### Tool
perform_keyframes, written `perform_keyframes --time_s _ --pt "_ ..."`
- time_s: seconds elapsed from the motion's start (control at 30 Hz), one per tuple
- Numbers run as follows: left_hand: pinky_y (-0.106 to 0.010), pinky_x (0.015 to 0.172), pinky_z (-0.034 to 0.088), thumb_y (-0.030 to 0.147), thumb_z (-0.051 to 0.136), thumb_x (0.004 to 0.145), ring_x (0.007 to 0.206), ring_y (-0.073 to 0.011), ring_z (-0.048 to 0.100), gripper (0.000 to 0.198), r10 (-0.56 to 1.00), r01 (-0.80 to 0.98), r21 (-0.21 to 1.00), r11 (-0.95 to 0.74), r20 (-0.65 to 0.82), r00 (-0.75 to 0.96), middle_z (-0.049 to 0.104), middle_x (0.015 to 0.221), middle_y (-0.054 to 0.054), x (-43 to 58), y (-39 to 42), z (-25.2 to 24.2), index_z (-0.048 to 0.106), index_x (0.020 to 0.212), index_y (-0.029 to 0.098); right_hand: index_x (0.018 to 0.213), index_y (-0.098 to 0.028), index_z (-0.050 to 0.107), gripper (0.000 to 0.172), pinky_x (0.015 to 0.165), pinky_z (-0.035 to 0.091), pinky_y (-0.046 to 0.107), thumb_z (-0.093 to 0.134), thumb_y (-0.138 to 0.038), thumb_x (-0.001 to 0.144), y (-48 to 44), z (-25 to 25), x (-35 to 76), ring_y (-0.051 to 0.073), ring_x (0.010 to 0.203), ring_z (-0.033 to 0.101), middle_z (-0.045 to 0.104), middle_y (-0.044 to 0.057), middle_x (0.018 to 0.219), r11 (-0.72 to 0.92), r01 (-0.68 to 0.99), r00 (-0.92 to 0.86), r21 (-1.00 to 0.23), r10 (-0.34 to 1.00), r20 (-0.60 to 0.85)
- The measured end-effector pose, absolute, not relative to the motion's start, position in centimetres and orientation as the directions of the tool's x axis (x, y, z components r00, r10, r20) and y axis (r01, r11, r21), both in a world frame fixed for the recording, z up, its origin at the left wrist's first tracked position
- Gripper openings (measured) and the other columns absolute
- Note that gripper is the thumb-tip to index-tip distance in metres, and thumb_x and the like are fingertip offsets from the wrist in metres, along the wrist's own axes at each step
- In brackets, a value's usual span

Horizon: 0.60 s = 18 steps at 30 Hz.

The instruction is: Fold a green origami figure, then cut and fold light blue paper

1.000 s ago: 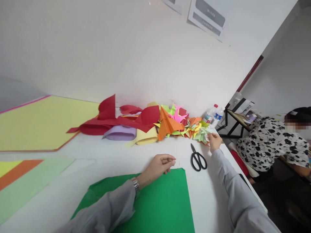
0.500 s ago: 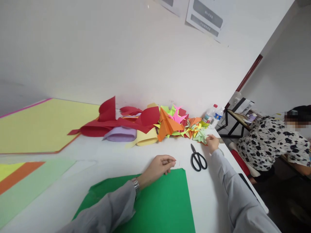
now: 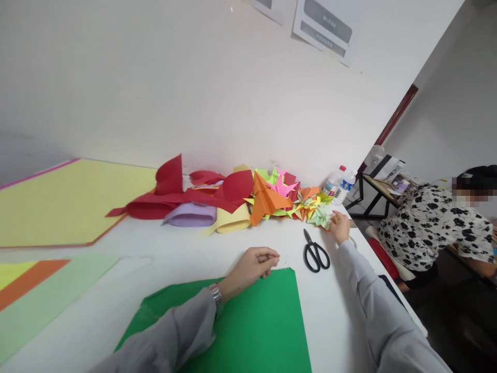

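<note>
My left hand [image 3: 252, 268] rests at the top edge of a green paper sheet [image 3: 252, 326] on the white table [image 3: 186, 254], fingers curled in with nothing visible in them. My right hand [image 3: 340, 226] reaches to the far right end of a row of folded paper shapes, its fingers closed on a pale green folded piece [image 3: 321, 216]. Black scissors [image 3: 315, 252] lie shut between the two hands. An orange folded plane [image 3: 266, 201] stands in the row.
Red, purple and yellow loose sheets [image 3: 194, 199] pile against the wall. Large yellow paper [image 3: 66, 199] and striped sheets [image 3: 34, 290] lie at left. Two water bottles [image 3: 338, 185] stand at the table corner. A person in a floral top [image 3: 430, 228] sits at right.
My right hand has shifted slightly left and in against the pale green folded piece. The left hand has stayed put.
</note>
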<state>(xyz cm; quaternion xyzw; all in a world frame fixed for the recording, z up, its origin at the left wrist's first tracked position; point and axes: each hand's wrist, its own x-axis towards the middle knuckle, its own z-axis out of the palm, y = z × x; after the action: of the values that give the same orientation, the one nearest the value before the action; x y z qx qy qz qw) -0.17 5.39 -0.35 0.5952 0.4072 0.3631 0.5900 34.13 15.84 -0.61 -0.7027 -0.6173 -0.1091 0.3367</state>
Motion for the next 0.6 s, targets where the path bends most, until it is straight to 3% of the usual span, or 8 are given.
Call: perform_keyframes --time_s 0.2,0.6 --pt "-0.023 0.046 0.039 0.043 0.066 0.064 0.05 -0.0114 0.053 0.033 0.915 0.05 0.998 0.036 -0.053 0.401 0.057 0.055 0.002 -0.1 5.1 0.0 0.065 0.079 0.014 0.114 -0.025 0.068 0.044 0.089 0.04 0.036 0.059 -0.012 0.073 15.4 0.7 33.2 0.025 0.101 0.055 0.062 0.008 0.113 -0.051 0.966 0.175 -0.254 0.851 0.496" --pt "-0.023 0.048 0.04 0.045 0.065 0.064 0.052 -0.0122 0.054 0.033 0.906 0.066 0.997 0.027 -0.053 0.421 0.059 0.057 0.001 -0.4 5.0 0.4 0.066 0.077 0.014 0.096 -0.02 0.073 0.023 0.084 0.036 0.034 0.059 -0.032 0.082 15.6 1.7 31.4 0.025 0.1 0.056 0.066 0.01 0.109 -0.151 0.966 0.233 -0.211 0.863 0.448"
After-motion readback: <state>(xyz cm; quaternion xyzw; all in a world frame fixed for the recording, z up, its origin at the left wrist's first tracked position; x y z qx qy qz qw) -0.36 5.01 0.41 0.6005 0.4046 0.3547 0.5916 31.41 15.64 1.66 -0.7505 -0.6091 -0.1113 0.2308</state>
